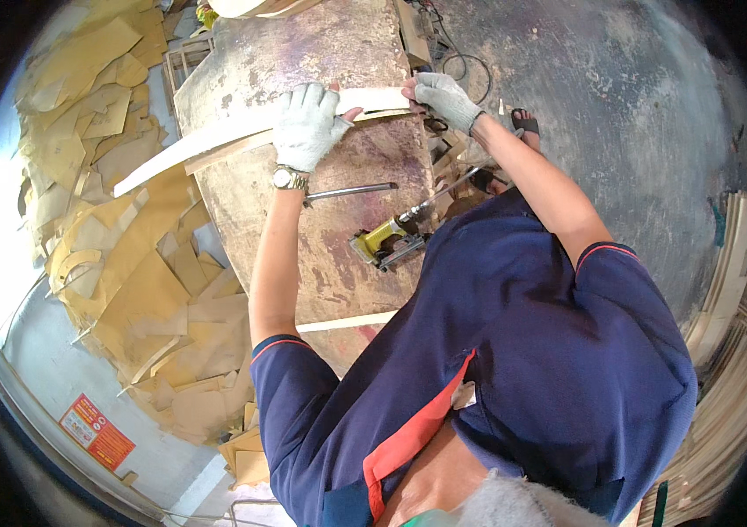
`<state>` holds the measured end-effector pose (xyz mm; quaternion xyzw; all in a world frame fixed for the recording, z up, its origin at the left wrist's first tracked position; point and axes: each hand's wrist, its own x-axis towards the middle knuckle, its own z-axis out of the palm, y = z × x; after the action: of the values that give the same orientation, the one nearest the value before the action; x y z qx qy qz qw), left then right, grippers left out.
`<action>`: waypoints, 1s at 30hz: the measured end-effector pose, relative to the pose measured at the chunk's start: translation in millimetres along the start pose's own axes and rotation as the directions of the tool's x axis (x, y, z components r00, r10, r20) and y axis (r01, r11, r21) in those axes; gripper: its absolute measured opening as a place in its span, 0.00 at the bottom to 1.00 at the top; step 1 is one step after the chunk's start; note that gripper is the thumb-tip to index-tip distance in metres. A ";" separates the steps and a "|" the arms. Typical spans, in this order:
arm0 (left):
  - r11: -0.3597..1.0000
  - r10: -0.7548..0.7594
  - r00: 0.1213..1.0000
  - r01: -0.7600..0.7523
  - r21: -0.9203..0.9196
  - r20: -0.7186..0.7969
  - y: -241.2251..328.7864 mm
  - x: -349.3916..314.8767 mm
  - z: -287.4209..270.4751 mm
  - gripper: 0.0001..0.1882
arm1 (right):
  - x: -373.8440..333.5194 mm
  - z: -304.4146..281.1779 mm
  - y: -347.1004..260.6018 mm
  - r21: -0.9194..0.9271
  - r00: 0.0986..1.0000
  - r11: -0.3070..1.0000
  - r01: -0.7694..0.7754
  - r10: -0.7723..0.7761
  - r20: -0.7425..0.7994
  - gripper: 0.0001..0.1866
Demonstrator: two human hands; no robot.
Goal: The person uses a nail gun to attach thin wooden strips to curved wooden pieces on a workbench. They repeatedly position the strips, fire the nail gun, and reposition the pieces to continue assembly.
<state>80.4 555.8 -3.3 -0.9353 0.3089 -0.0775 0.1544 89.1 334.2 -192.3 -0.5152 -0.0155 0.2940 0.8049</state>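
A long, curved, pale wood strip [206, 140] lies across the workbench [329, 53], its left end reaching past the edge. My left hand [310, 126], in a light work glove with bare thumb tip, grips the strip near its middle. At the strip's right end, my gloved right hand [445, 101] pinches it between thumb and fingers. A narrow dark gap shows along the strip between my hands. Nearer to me, a yellow-green pneumatic staple or nail gun [382, 239] lies on the bench with its air hose attached. A thin dark metal bar [351, 191] rests beside my left wrist.
Yellowish board offcuts [127, 272] are heaped on the floor left of the bench. Another pale strip [347, 321] lies across the bench's near part. Black cables [457, 53] run over the floor at the far right of the bench. Long wood strips [725, 422] are stacked at right.
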 end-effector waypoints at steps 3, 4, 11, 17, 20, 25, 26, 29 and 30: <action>1.000 0.001 1.000 0.000 -0.019 0.029 -0.7 -1.6 -1.4 0.34 | 4.8 -2.9 3.4 0.056 0.999 0.998 0.001 0.001 -0.033 0.12; 0.999 0.005 1.000 -0.005 -0.034 0.020 -1.2 -1.6 -2.8 0.35 | 6.2 -3.3 4.9 0.056 0.999 0.998 0.010 -0.008 -0.042 0.11; 1.000 0.000 1.000 0.000 -0.014 0.013 -2.3 1.5 -12.6 0.40 | 3.2 -7.3 26.6 -0.053 0.996 0.999 0.001 -0.006 -0.094 0.11; 0.994 0.106 0.986 -0.100 -0.052 0.128 -8.1 -3.7 -12.9 0.32 | -1.4 5.7 41.7 -0.226 0.916 0.974 0.013 -0.102 -0.388 0.14; 0.990 0.135 0.986 -0.129 -0.062 0.099 -8.0 -4.9 -10.0 0.28 | -12.0 9.2 42.8 -0.560 0.891 0.822 0.099 -0.324 -0.318 0.14; 0.993 0.115 0.990 -0.111 -0.050 0.084 -6.6 -4.2 -10.7 0.27 | -30.5 4.4 40.8 -0.614 0.857 0.712 0.342 -0.504 -0.106 0.16; 0.993 0.111 0.990 -0.107 -0.052 0.083 -6.4 -3.8 -11.7 0.27 | -32.8 1.2 41.1 -0.617 0.858 0.688 0.382 -0.512 -0.041 0.17; 0.992 0.102 0.989 -0.093 -0.085 0.109 -5.4 -1.9 -16.1 0.27 | -19.3 -7.2 39.2 -0.761 0.782 0.474 0.443 -0.619 0.070 0.18; 0.992 0.100 0.989 -0.091 -0.081 0.113 -4.6 -0.7 -17.6 0.28 | -15.2 -9.9 39.5 -0.755 0.757 0.445 0.482 -0.645 0.103 0.18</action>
<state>78.2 555.5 14.8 -0.9275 0.3467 -0.0034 0.1400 61.6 330.3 -225.9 -0.7871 -0.2245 -0.0782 0.5692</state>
